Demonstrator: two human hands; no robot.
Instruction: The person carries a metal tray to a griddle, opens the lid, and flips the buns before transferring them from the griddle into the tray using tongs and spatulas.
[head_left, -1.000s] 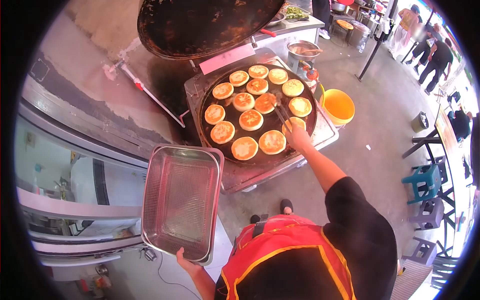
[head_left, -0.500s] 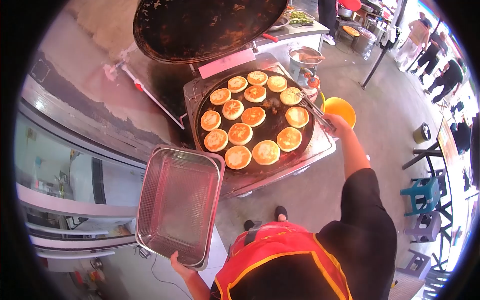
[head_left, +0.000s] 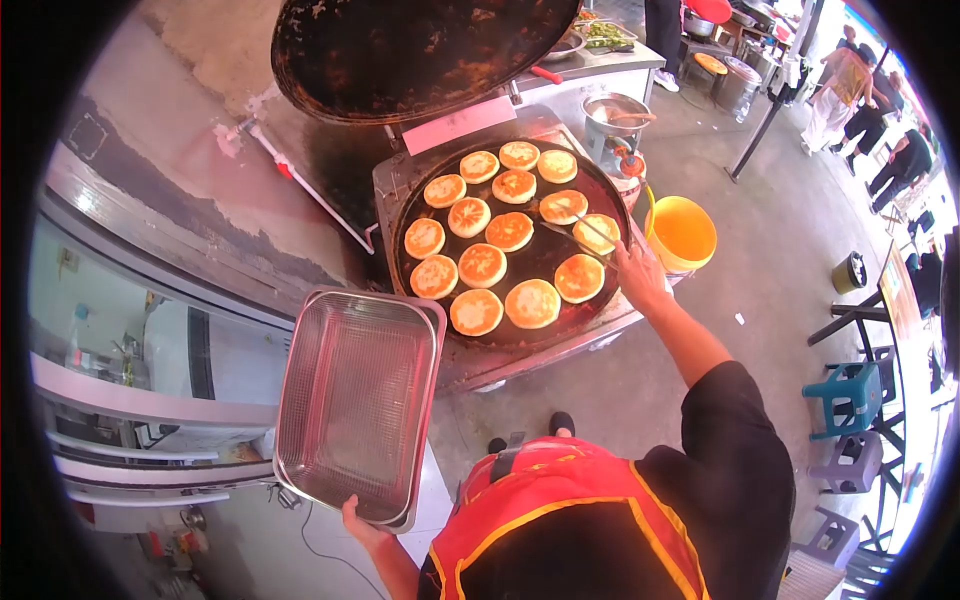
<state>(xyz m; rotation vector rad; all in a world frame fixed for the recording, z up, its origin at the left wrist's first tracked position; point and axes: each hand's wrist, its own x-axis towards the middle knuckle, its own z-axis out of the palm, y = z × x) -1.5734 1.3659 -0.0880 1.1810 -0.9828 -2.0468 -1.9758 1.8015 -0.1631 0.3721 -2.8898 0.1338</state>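
Observation:
My right hand is closed around metal tongs, reaching over the right side of a round black griddle. The tips of the tongs are at a browned round flatbread; whether they grip it or only touch it I cannot tell. A paler flatbread lies beneath the tongs. Several more flatbreads are spread over the griddle. My left hand grips the near edge of a rectangular perforated metal tray, thumb over the rim. The tray is tilted, with nothing inside.
The griddle's dark lid stands raised behind it. To the right are a yellow bucket and a metal pot. A glass-fronted cabinet is at left. Stools and several people stand farther right.
My right hand has moved left over the griddle with the tongs. The upper-right flatbread has shifted left and down and now shows a browner face. My left hand still holds the tray.

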